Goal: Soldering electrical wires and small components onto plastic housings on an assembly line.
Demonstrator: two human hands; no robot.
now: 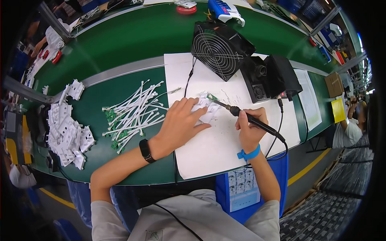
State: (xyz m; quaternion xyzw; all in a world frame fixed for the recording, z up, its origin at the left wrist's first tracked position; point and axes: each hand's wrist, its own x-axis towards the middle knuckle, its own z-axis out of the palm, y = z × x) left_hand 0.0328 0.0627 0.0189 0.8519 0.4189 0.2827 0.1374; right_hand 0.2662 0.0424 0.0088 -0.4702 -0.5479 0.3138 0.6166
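A soldering iron [257, 122] is gripped in my right hand [252, 126], its tip touching or very close to a small green circuit board [212, 97]. That board lies at the far edge of a white plastic part [208, 114] on the white sheet. My left hand [180, 125] rests over the near left side of the part, fingers stretched out and pressing on it. Just left of that hand lies a heap of white cables [134, 108] with small green boards on their ends. How firmly the left fingers hold the part is partly hidden.
A black fan [217, 50] stands at the back of the white sheet [201, 160]. Right of it sits a black soldering station [277, 78], its cord looping near my right wrist. White plastic parts [68, 132] are piled at the left. A metal rail [124, 70] runs behind.
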